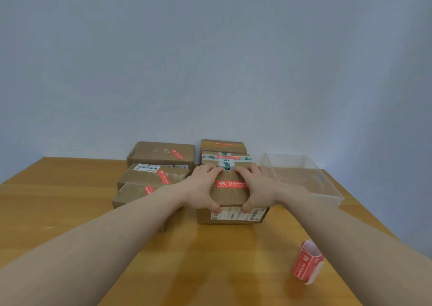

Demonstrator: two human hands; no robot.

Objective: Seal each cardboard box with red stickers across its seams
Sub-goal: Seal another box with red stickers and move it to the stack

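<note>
A cardboard box (230, 194) sits in the middle of the wooden table with a red sticker (231, 184) across its top. My left hand (203, 186) grips its left side and my right hand (256, 186) grips its right side, thumbs on the near edge and fingers over the far edge. A roll of red stickers (307, 261) stands on the table near my right forearm. Behind the held box are two more boxes (225, 158), one with green and white tape. To the left lie three boxes (152, 177) with red stickers.
A clear plastic bin (327, 188) stands at the right, close to the table's right edge. The wooden table (58, 200) meets a pale wall at the back. A white shipping label (238, 213) covers the front of the held box.
</note>
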